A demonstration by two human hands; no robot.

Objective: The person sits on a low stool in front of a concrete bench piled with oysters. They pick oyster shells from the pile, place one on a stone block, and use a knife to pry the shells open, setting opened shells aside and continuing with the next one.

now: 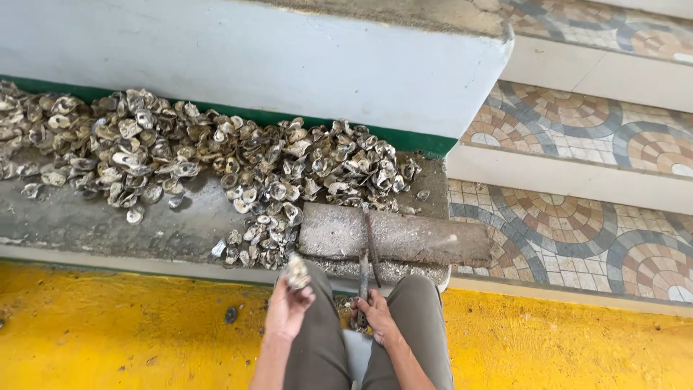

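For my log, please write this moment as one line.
left hand: holds oyster shell | right hand: grips metal blade | ahead: shell pile

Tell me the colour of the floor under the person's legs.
Yellow floor, scuffed with dark marks; the head view shows it.

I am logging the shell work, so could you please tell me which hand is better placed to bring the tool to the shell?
Probably the right hand: it grips the long rusty metal blade by its lower end. The left hand is occupied, pinching a rough grey oyster shell.

Olive-grey trousers, bare forearms
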